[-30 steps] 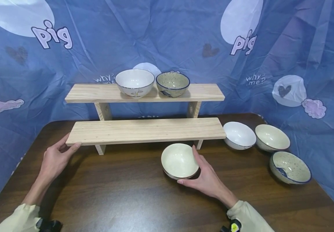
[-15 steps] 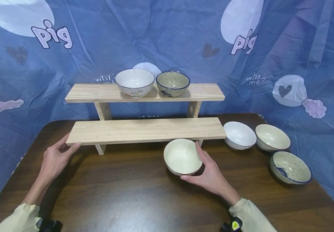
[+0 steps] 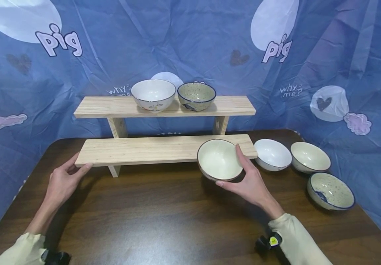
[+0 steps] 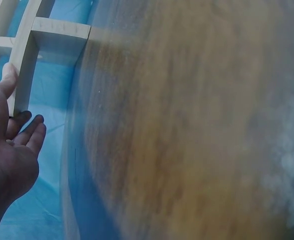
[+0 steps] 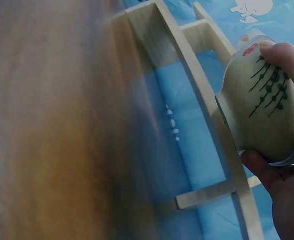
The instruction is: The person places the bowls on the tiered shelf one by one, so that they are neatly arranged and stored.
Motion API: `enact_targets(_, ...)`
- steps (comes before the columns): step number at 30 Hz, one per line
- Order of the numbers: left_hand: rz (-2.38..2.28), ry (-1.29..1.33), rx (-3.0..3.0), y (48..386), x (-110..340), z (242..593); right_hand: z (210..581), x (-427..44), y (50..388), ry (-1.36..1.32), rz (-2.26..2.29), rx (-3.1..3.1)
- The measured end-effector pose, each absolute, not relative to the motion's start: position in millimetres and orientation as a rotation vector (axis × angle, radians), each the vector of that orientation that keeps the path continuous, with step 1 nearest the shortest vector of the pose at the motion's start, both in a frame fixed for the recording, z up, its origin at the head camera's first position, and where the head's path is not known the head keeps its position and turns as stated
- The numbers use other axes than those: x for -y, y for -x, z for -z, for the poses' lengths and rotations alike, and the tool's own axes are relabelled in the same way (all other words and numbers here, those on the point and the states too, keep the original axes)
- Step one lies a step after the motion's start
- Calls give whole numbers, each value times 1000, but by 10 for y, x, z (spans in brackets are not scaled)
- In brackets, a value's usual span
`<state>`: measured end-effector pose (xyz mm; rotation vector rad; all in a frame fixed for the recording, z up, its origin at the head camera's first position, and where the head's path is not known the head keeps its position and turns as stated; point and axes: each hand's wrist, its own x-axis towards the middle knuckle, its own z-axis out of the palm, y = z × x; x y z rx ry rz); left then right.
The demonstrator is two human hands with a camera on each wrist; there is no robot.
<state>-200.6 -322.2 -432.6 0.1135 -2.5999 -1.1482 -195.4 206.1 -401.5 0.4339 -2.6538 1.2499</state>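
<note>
My right hand (image 3: 252,181) grips a cream bowl (image 3: 219,160) with a dark rim by its right side. The bowl hangs in the air, overlapping the front edge of the lower shelf near its right end. A green plant pattern shows on the outside of this bowl (image 5: 267,107) in the right wrist view. At the left end of the two-tier wooden shelf (image 3: 137,151), my left hand (image 3: 61,182) pinches the lower board, thumb at the top edge and fingers beyond it. A white bowl (image 3: 153,94) and a speckled blue-rimmed bowl (image 3: 196,95) stand side by side on the upper board.
Right of the shelf, a white bowl (image 3: 272,154), a cream bowl (image 3: 310,157) and a speckled bowl with a blue rim (image 3: 331,191) sit on the dark wooden table (image 3: 137,221). Behind everything hangs a blue printed cloth (image 3: 190,40).
My right hand has lifted the cream bowl from low in front of the shelf, moving it up, rightward and toward the lower board. My left hand has kept its place.
</note>
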Motion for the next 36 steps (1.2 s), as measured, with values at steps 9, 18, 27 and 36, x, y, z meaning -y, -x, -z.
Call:
enact_targets(9, 1137, -114, 2605, 2010, 3226, 4330, 3803, -2156, 2108, -434, -1278, 2618)
enact_targets(18, 1147, -127, 2617, 1990, 3221, 4311, 3587, -2238, 2242, -423, -1261, 2555)
enact_targets(27, 1148, -107, 2611, 1992, 3218, 4306, 3404, -2339, 2416, -391, -1327, 2495)
enact_targets(36, 1119, -110, 2606, 1993, 3221, 4318, 3248, -2357, 2588, -333, -1191, 2506)
